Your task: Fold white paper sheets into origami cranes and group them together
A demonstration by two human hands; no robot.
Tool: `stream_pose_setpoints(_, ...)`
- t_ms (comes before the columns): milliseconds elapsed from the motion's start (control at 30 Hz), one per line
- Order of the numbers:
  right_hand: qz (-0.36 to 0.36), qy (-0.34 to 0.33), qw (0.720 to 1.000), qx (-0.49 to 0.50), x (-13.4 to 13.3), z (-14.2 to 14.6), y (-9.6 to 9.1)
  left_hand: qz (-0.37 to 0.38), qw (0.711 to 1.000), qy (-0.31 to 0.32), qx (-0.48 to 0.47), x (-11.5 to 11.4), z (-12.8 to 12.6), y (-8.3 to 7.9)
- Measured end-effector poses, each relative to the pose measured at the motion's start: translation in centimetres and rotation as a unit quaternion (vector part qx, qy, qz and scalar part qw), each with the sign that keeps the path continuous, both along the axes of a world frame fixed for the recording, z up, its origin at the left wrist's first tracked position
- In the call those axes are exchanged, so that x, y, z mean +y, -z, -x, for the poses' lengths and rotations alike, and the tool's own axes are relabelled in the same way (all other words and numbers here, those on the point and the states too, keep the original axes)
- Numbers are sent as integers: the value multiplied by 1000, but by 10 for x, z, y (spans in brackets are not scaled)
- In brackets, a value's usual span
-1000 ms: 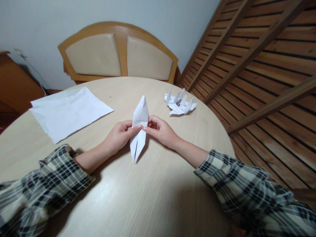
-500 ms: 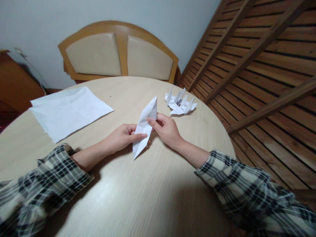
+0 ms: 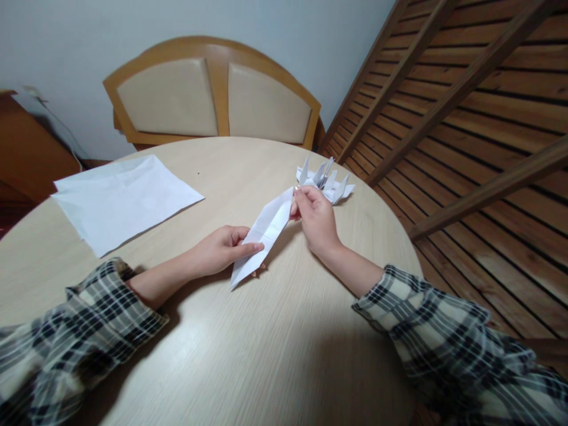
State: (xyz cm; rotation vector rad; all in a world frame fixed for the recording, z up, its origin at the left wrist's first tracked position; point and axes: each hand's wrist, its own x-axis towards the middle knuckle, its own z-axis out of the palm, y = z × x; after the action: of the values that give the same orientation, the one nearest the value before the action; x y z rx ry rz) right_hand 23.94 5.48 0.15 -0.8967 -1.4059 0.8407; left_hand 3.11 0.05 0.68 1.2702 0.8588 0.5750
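Note:
A long, pointed piece of folded white paper (image 3: 264,232) slants across the middle of the round table (image 3: 248,349). My left hand (image 3: 224,248) pinches its lower half, thumb on top and fingers under it, just above the tabletop. Higher and further right, my right hand (image 3: 316,216) pinches the upper tip with closed fingertips. Both arms wear plaid sleeves.
A pile of finished white paper figures (image 3: 326,180) lies right behind my right hand, near the table's right edge. Flat white sheets (image 3: 122,198) lie at the left. A wooden chair with beige pads (image 3: 213,97) stands behind the table. Slatted wooden panels (image 3: 479,118) fill the right.
The folded paper has tilted from upright to a slant toward the right. My right hand slid up along it to the top tip, while my left hand kept its hold lower down.

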Motion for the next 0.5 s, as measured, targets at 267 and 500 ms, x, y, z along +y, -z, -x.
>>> stream_pose_setpoints(267,-60,-33,992,-110,-18,6,-6,-42,991,-116,-47,3,-3,10)
stream_pose_setpoints(500,-2,-71,989,-127,-27,17,-2,-112,985,-133,-6,4,0,15)
